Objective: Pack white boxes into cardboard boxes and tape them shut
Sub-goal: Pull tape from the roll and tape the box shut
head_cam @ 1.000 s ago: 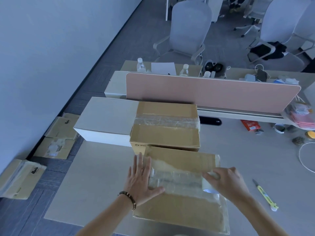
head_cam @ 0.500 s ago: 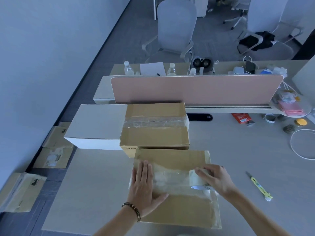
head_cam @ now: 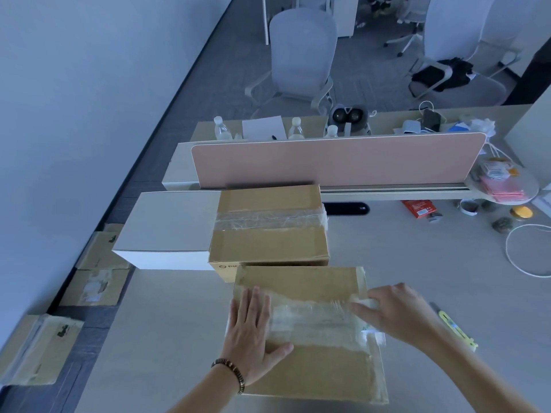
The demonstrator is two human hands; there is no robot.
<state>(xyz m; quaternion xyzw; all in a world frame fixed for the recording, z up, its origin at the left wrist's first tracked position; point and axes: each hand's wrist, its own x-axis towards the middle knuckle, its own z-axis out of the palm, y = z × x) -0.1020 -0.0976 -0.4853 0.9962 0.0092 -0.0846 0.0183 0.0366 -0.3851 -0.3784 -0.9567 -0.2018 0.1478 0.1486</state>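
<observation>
Your left hand [head_cam: 253,332] lies flat, fingers straight, pressing the near cardboard box [head_cam: 307,332] on its taped seam, while just across the seam your right hand [head_cam: 396,314] curls over the tape roll [head_cam: 368,304] at the box's right edge. The box looks stiff and light enough to slide, and the tape [head_cam: 313,320] thin and clingy, so brace the lid and grip the roll by its rim.

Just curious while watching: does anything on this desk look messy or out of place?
Yes. The clear tape across the near cardboard box looks wrinkled and ragged, as it does on the far cardboard box. Flattened cardboard lies on the floor.
</observation>
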